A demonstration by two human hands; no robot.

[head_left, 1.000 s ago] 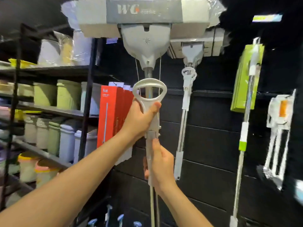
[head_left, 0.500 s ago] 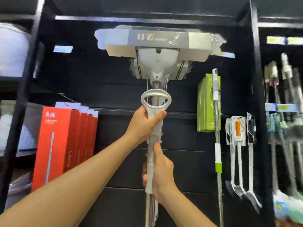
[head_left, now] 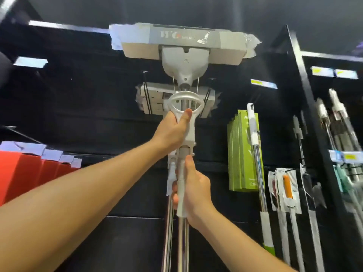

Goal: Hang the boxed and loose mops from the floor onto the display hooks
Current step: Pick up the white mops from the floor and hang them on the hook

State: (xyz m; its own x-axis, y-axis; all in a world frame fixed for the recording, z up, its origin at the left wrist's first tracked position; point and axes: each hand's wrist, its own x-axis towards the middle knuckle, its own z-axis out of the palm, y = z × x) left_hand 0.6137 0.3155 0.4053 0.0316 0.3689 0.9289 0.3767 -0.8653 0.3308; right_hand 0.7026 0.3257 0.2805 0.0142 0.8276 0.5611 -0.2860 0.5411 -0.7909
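I hold a grey sponge mop (head_left: 184, 61) upright, its wide wrapped head high against the black display wall. My left hand (head_left: 170, 132) grips the stem just under the mop's white ring-shaped lever. Lower on the shaft, my right hand (head_left: 193, 190) is wrapped around the grey sleeve above the chrome pole. A second identical mop (head_left: 155, 99) hangs on the wall right behind, mostly hidden by the held one. Its pole shows just left of mine. No hook is visible behind the mop head.
Red mop boxes (head_left: 29, 173) hang at the left. Green boxes (head_left: 242, 154) and a chrome-handled mop (head_left: 257, 154) hang to the right. Further right are packaged squeegees (head_left: 287, 191) and more mop poles beyond a black upright post (head_left: 312, 122).
The mop has risen, and my view has tilted upward and swung right. The hanging mop now sits directly behind the held one. Both hands keep the same grips.
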